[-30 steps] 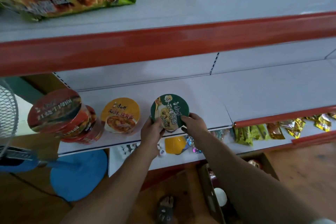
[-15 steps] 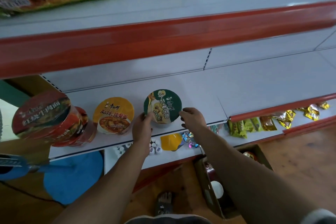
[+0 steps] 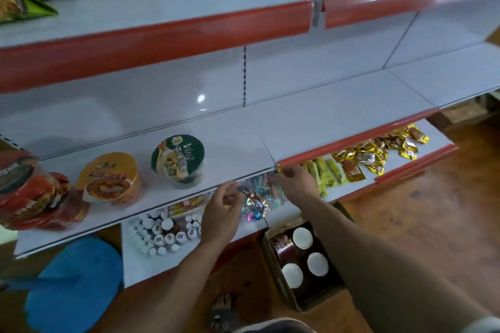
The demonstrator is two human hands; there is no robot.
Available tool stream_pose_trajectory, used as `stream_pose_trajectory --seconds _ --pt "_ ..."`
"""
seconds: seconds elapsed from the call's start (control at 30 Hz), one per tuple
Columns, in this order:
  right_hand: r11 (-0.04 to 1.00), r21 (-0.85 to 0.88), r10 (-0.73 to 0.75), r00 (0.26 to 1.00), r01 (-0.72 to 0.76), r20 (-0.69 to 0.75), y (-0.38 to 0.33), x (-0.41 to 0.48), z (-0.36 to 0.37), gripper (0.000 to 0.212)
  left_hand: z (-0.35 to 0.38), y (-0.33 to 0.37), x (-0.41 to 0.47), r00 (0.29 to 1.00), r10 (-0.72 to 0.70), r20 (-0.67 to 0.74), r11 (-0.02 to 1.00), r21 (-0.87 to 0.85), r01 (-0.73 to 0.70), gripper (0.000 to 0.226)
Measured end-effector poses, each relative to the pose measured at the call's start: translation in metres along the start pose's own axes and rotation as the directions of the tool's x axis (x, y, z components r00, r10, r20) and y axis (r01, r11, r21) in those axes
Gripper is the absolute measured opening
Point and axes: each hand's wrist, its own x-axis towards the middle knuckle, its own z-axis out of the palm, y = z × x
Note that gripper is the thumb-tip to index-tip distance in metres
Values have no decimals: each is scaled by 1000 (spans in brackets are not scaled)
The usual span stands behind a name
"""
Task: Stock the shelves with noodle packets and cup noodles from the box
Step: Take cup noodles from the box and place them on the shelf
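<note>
With the green cup [image 3: 177, 161] set on the middle shelf [image 3: 338, 121], left of centre beside an orange cup [image 3: 108, 178] and red cups [image 3: 35, 197], the left hand [image 3: 221, 208] and right hand [image 3: 296, 180] hung empty, fingers loosely bent. The next move seemingly called for reaching down past foil sweets [image 3: 257, 205] to the box [image 3: 278, 276], lower right.

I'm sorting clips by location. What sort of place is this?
Probably a small grocery shop: white shelves with red front rails, cup noodles set along one shelf, snack packets on the one below, and an open box of stock on the floor.
</note>
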Motion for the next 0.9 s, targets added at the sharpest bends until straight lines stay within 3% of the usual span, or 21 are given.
stream_pose_trajectory --seconds 0.2,0.33,0.57,0.67,0.73,0.9 --pt "981 -190 40 999 -44 -24 88 -12 -78 42 98 19 -44 937 -83 339 941 337 -38 29" --pt "961 -217 164 985 -172 -56 142 -11 -104 36 149 17 -57 872 -174 458 859 504 -94 16" --pt "901 -211 370 925 -379 -80 219 10 -97 42 217 -26 -42 745 -342 572 754 641 -146 27" --pt "866 -159 463 880 -474 -103 259 29 -91 24 251 -49 -28 671 -416 614 722 672 -166 32" --pt "843 -159 503 857 -515 -107 287 42 -84 23 273 -68 -18 645 -437 628 707 682 -185 35" --pt "804 -175 575 818 -568 -10 363 68 -60 29 323 -116 -9 593 -554 584 677 731 -86 27"
